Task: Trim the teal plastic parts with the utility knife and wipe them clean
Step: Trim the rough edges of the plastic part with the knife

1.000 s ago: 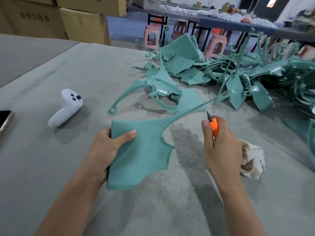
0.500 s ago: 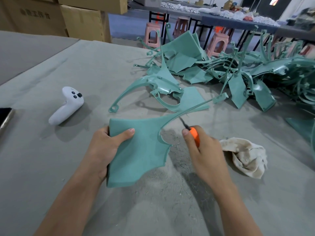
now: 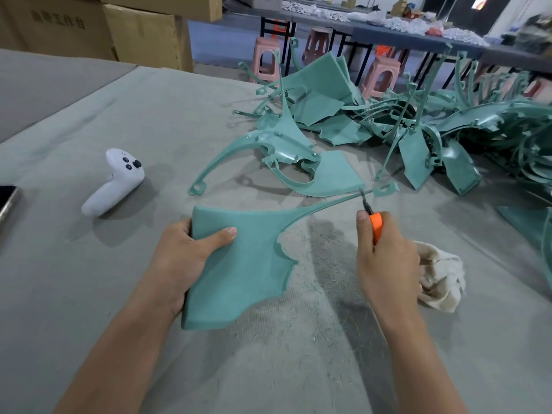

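Observation:
My left hand [image 3: 185, 258] grips the wide left end of a flat teal plastic part [image 3: 248, 264], thumb on top. From that part a thin arm runs up and right to a small tab. My right hand [image 3: 385, 261] is closed around an orange utility knife [image 3: 375, 227]. Its blade tip touches the thin arm just left of the tab. A crumpled off-white cloth [image 3: 442, 279] lies on the table directly right of my right hand.
A second teal part [image 3: 286, 156] lies just beyond the held one, and a big pile of teal parts [image 3: 418, 121] fills the back right. A white game controller [image 3: 115, 182] and a phone edge [image 3: 7, 201] lie at left. Plastic shavings dot the grey table [image 3: 313, 339]. Cardboard boxes [image 3: 143, 34] stand behind.
My right hand slid the knife down the thin arm toward the part's body, then back out to the far end near the tab. My left hand kept its hold.

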{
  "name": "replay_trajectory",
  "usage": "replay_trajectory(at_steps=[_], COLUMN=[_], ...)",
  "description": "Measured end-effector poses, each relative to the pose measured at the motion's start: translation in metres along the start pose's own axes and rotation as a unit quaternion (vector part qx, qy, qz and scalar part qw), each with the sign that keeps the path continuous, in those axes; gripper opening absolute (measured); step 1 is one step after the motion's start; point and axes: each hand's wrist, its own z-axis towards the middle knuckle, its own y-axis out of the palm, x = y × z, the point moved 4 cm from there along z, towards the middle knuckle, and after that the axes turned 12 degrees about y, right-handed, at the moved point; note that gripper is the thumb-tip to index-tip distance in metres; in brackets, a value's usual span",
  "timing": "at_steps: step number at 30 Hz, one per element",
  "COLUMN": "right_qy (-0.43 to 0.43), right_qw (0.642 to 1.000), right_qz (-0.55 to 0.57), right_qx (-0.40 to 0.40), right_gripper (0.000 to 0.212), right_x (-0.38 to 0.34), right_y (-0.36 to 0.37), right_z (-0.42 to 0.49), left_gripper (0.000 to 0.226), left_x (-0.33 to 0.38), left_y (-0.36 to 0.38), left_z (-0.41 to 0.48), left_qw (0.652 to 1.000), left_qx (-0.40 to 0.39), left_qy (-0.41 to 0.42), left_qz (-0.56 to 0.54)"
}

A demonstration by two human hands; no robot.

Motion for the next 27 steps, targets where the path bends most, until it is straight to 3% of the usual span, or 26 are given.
replay_trajectory(at_steps=[3,7,11,16,22,25,27], right_qy=[-0.013,0.004,0.018,-0.025,-0.103,-0.13,-0.123], right_qw=[1.0,0.999,0.999,0.997,0.988,0.975,0.976], right_qz=[-0.011,0.012,-0.027,-0.073,-0.06,-0.017,0.024], right_qx=[-0.016,0.034,0.007,-0.013,-0.103,-0.178,-0.179], right_gripper=[0.041,0.043,0.042,0.038,0.037,0.041,0.043], right_x=[-0.001,0.002,0.005,-0.006,-0.024,-0.03,-0.03], right_y=[0.002,-0.007,-0.003,0.003,0.017,0.024,0.022], right_z=[-0.001,0.004,0.003,-0.004,-0.022,-0.032,-0.032], left_gripper=[0.016,0.015,0.015,0.016,0.016,0.014,0.014], left_x=[-0.001,-0.001,0.0,0.002,0.004,0.005,0.007], left_y=[0.001,0.0,0.001,0.001,0.003,0.003,0.002], left_z=[0.0,-0.001,-0.002,-0.004,-0.004,-0.005,-0.004], left_qw=[1.0,1.0,1.0,1.0,0.999,0.999,0.998], left_qx=[-0.002,-0.003,-0.004,-0.008,-0.009,-0.008,-0.008], left_qy=[-0.002,-0.002,0.013,0.011,0.007,-0.003,-0.003], left_qz=[-0.003,-0.008,-0.005,-0.02,-0.038,-0.053,-0.06])
